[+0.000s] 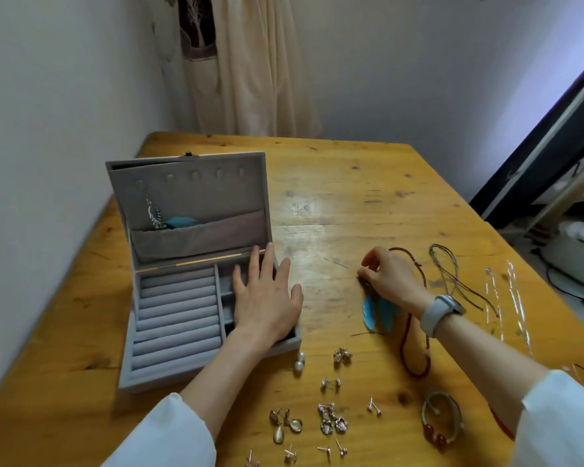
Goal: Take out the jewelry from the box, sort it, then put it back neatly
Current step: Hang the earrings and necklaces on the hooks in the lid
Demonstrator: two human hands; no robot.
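A grey velvet jewelry box [179,332] stands open on the wooden table [368,203]. In its lid pocket hangs a blue feather earring [179,222]. My left hand [267,298] rests flat with spread fingers on the box's right compartments. My right hand [388,274] pinches the top of a second blue feather earring [378,313] lying on the table. Several earrings [331,421] and studs lie in rows near the front edge, with pearl earrings [299,362] beside the box.
A dark red cord necklace [415,348] loops under my right wrist. Thin cords [452,274] and silver chains [513,298] lie to the right. A beaded bracelet [440,419] sits at the front right. A wall runs along the left; a curtain hangs behind.
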